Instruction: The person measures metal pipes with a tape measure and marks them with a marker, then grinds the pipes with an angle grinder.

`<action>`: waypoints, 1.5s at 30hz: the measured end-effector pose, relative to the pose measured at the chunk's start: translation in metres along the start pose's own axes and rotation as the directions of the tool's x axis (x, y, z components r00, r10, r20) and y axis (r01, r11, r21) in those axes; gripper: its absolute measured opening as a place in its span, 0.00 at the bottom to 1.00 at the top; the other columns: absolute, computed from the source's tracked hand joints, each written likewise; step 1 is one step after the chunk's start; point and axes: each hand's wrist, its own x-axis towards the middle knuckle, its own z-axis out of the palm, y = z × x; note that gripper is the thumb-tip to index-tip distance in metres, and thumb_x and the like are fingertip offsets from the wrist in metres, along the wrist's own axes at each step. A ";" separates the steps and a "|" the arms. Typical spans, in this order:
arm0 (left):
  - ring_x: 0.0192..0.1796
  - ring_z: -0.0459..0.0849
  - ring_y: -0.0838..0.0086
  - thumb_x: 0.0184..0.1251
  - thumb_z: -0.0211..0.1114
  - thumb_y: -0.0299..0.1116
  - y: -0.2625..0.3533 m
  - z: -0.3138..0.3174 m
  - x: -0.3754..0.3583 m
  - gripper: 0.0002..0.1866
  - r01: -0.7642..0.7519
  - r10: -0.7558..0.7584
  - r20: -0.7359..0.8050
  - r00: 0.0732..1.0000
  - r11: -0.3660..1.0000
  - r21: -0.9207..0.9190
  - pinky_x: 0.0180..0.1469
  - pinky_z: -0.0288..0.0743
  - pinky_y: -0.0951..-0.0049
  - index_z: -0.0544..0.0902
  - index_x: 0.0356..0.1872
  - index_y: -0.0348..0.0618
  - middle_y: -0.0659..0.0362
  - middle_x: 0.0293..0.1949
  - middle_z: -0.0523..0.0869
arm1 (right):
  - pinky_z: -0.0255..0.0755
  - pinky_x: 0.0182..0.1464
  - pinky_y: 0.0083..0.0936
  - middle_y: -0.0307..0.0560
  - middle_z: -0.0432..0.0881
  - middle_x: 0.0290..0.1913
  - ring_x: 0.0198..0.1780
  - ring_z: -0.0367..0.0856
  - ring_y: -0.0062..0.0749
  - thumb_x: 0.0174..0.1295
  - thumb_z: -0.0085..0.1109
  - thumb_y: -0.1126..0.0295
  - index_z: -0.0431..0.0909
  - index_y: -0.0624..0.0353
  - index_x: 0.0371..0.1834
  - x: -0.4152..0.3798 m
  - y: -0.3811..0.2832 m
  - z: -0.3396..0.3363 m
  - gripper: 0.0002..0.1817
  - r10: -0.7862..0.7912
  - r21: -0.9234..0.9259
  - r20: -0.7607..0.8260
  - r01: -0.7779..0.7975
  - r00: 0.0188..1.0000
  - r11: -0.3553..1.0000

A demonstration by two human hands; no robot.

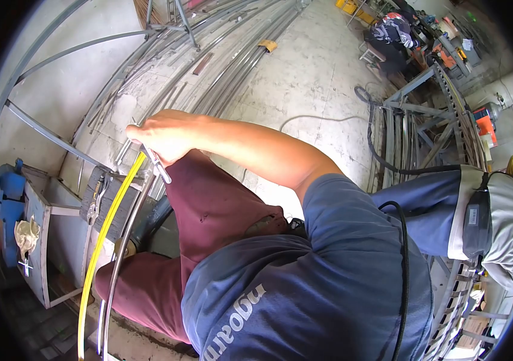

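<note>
My right hand [163, 137] is closed, with the arm stretched out across my maroon trousers. A short silver pen-like tool [160, 168] sticks out below its fingers. The yellow tape measure blade [110, 217] runs in a curve from the bottom edge up to the fingers. Beside the tape, a shiny metal tube [125, 237] follows nearly the same line and ends near the hand. My left hand is out of sight.
Long metal tubes [232, 72] lie along the floor ahead. At left are a blue vise [11, 198], a metal box stand [45, 240] and locking pliers [95, 201]. Another person [497, 222] in a grey top is close at right, near metal frames [416, 108] and a dark cable [383, 159].
</note>
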 end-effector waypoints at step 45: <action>0.36 0.89 0.38 0.81 0.69 0.63 0.192 0.053 0.084 0.32 0.376 -0.274 0.467 0.841 0.916 -0.139 0.42 0.79 0.44 0.90 0.35 0.37 0.40 0.31 0.89 | 0.83 0.46 0.48 0.55 0.89 0.37 0.42 0.92 0.60 0.51 0.94 0.50 0.71 0.59 0.54 -0.027 -0.045 0.012 0.42 0.252 0.318 0.059 -0.258 0.966 0.912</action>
